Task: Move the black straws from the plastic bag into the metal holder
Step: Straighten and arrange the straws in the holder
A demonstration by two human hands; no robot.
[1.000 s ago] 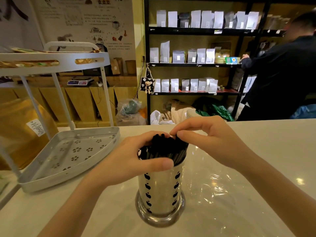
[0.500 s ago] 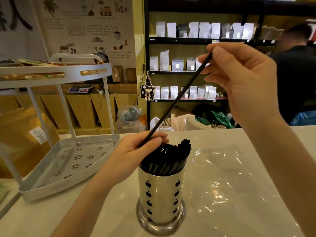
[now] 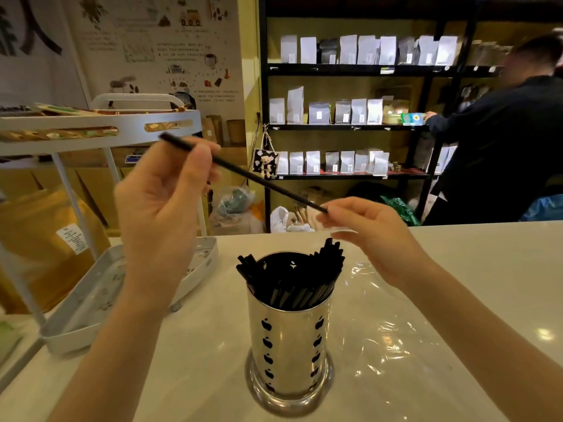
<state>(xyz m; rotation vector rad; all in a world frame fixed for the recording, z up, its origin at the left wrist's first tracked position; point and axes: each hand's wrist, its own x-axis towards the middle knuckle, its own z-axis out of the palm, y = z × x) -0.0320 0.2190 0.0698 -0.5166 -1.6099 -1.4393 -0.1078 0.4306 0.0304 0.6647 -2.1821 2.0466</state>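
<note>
A shiny metal holder with black cut-out shapes stands on the white counter, filled with several black straws that lean to the right. One long black straw is raised above the holder, slanting down from upper left to right. My left hand pinches it near its upper end and my right hand pinches its lower end. A flattened clear plastic bag lies on the counter to the right of the holder, under my right forearm.
A white two-tier metal rack stands at the left of the counter, with a brown paper bag behind it. Beyond the counter are black shelves of pouches, and a person in dark clothes at the far right.
My right hand lifted one straw out of the holder. My left hand left the holder's rim, rose and took the straw's upper end, while my right hand came down to its lower end.
</note>
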